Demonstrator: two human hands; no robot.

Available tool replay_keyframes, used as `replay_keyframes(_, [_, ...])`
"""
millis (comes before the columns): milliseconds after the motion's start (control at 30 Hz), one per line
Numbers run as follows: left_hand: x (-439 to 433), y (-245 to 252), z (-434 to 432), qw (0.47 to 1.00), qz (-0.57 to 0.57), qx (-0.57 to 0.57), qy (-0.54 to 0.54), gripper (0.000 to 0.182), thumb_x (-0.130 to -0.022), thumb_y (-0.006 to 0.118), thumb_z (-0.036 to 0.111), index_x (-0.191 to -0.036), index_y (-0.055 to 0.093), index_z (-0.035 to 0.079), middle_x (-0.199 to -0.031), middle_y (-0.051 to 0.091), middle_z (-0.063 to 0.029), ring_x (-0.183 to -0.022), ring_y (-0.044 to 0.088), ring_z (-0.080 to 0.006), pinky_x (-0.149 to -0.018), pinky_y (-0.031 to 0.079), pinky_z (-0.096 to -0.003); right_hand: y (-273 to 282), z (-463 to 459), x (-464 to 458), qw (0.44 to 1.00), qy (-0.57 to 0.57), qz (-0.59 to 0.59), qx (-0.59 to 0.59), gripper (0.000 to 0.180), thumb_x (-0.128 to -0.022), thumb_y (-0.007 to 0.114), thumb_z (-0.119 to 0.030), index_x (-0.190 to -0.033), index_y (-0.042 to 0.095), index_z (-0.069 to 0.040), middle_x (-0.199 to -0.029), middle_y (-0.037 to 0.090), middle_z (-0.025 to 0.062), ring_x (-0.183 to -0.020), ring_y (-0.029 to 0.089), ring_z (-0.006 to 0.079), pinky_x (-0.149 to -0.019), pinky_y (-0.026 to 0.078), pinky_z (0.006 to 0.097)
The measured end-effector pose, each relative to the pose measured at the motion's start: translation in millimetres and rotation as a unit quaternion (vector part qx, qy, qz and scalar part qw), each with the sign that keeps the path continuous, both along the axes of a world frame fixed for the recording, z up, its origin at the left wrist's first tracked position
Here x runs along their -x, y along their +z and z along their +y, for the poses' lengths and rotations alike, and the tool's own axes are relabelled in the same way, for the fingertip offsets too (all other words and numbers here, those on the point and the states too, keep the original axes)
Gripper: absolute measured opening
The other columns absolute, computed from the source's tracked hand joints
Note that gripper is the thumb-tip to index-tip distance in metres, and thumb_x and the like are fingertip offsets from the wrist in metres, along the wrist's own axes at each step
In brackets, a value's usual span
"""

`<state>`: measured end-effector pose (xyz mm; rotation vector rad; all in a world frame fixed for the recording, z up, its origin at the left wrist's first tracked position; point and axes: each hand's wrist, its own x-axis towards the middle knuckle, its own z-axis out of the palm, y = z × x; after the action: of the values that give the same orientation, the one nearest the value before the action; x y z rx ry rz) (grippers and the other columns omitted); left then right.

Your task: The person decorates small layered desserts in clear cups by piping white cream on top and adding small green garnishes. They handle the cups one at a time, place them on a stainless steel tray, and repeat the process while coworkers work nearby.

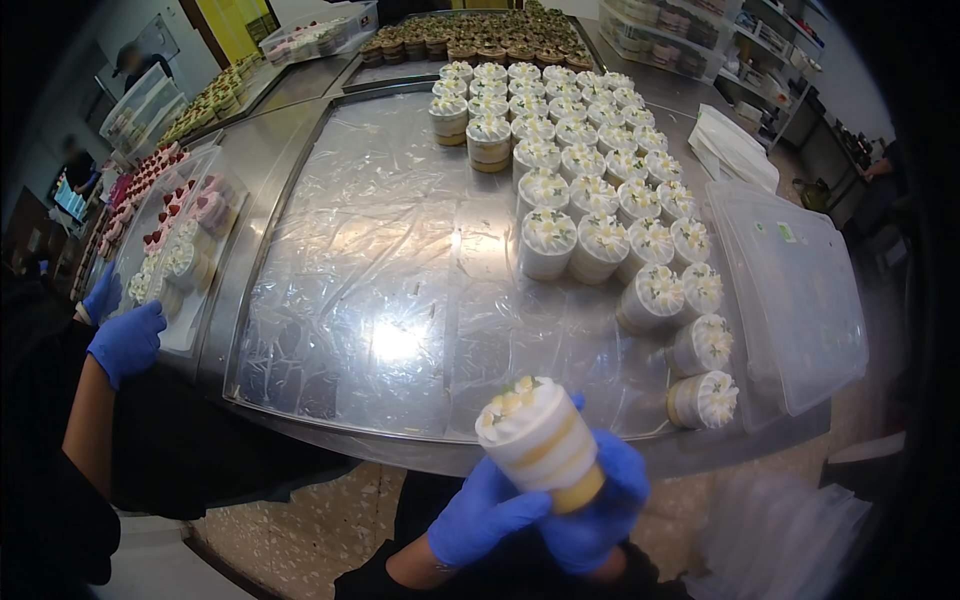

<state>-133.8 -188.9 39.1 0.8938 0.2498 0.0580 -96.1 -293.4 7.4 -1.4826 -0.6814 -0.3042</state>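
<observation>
A layered cream dessert cup (536,442), tilted to the left, is held just in front of the tray's near edge. My left hand (487,510), in a blue glove, grips its lower left side. Around its right side and base is my right hand (600,502), gloved the same way. White piped cream with yellow pieces and green bits tops the cup. Beyond my hands lies a large metal tray (360,262) lined with clear plastic film. Rows of matching dessert cups (598,236) stand along its right side, the nearest single cup (701,400) by the front corner.
Clear plastic lids (795,300) lie at the table's right edge, below a white bag (733,150). At left, a co-worker's blue-gloved hands (127,341) are at a clear container (187,255) of desserts. Brown desserts (480,37) fill a tray behind. Blurred plastic containers (780,532) stand low right.
</observation>
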Motion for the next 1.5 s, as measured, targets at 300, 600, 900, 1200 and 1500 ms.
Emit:
replay_keyframes(300, [2.9, 6.4, 6.2, 1.0, 0.011, -0.012, -0.004, 0.094, -0.062, 0.074, 0.04, -0.131, 0.027, -0.001, -0.125, 0.042, -0.0175, -0.115, 0.044, -0.0242, -0.099, 0.034, -0.0349, -13.2, 4.8, 1.3, 0.997, -0.042, -0.061, -0.017, 0.052, -0.056, 0.079, 0.0, -0.103, 0.056, -0.004, -0.104, 0.053, 0.0164, -0.092, 0.059, 0.0259, -0.083, 0.048, 0.0306])
replay_keyframes(600, [40.0, -14.0, 116.4, 0.861, 0.035, -0.368, 0.348, 0.054, -0.068, 0.067, 0.003, -0.117, 0.044, -0.001, -0.111, 0.053, -0.0102, -0.099, 0.054, -0.0182, -0.084, 0.046, -0.0312, 7.2, 6.1, -0.7, 0.988, -0.051, -0.038, 0.142, 0.06, -0.054, 0.073, 0.005, -0.107, 0.046, -0.003, -0.108, 0.049, 0.0155, -0.098, 0.049, 0.0263, -0.082, 0.04, 0.0331])
replay_keyframes(900, [70.5, -62.3, 227.2, 0.51, 0.361, -0.693, 0.36, 0.081, -0.058, 0.073, 0.049, -0.114, 0.047, -0.003, -0.111, 0.052, -0.0203, -0.119, 0.036, -0.0348, -0.106, 0.003, -0.0482, 5.7, 3.4, -1.6, 0.996, -0.038, -0.015, 0.084, 0.045, -0.066, 0.072, 0.005, -0.105, 0.05, 0.0, -0.102, 0.054, 0.0127, -0.083, 0.054, 0.0173, -0.061, 0.043, 0.0219])
replay_keyframes(1200, [53.1, -26.7, 96.6, 0.487, 0.322, -0.726, 0.364, 0.06, -0.066, 0.073, 0.03, -0.111, 0.05, -0.001, -0.115, 0.048, -0.0201, -0.115, 0.041, -0.031, -0.101, 0.024, -0.0457, 5.0, -11.2, -4.4, 0.999, -0.01, 0.016, 0.028, 0.05, -0.064, 0.069, 0.01, -0.106, 0.046, -0.001, -0.105, 0.052, 0.0111, -0.059, 0.042, 0.0068, -0.051, 0.035, 0.0167])
replay_keyframes(1500, [-158.7, -46.2, 63.1, 0.821, 0.05, -0.547, 0.157, 0.077, -0.056, 0.078, 0.029, -0.12, 0.044, 0.001, -0.117, 0.049, -0.0205, -0.11, 0.047, -0.0305, -0.092, 0.038, -0.0361, 22.8, -44.4, -5.2, 0.996, -0.017, -0.05, 0.067, 0.035, -0.073, 0.061, 0.003, -0.102, 0.043, -0.004, -0.095, 0.051, 0.0116, -0.061, 0.043, 0.0084, -0.052, 0.035, 0.0188])
